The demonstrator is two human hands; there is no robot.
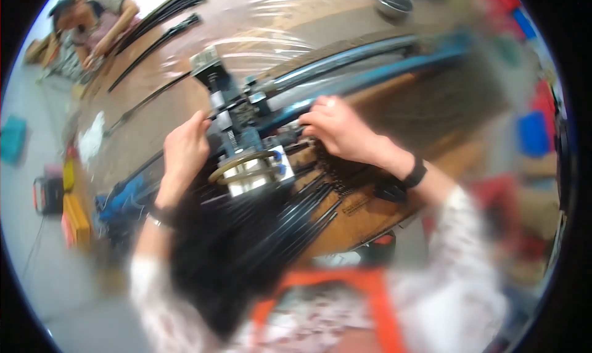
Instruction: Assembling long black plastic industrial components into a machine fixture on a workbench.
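Note:
A metal bench machine (237, 122) with a cylinder, a spring and a brass-coloured ring (243, 166) stands between my hands. My left hand (187, 145) is at its left side, thumb and fingers pinched together by the machine body; whatever they hold is too small to make out. On the other side, my right hand (342, 131) has its fingers curled together just below a long blue rail (370, 75). What lies between those fingertips is hidden. Many thin black rods (305, 214) lie in a bundle below the machine, nearest my body.
More black rods (163, 17) lie on the plastic-covered table at the far left, near a co-worker (92, 26) with lowered hands. A metal bowl (391, 1) stands at the far edge. Small dark chain-like pieces (330, 168) lie beneath my right hand. Blue cloth (126, 199) sits left.

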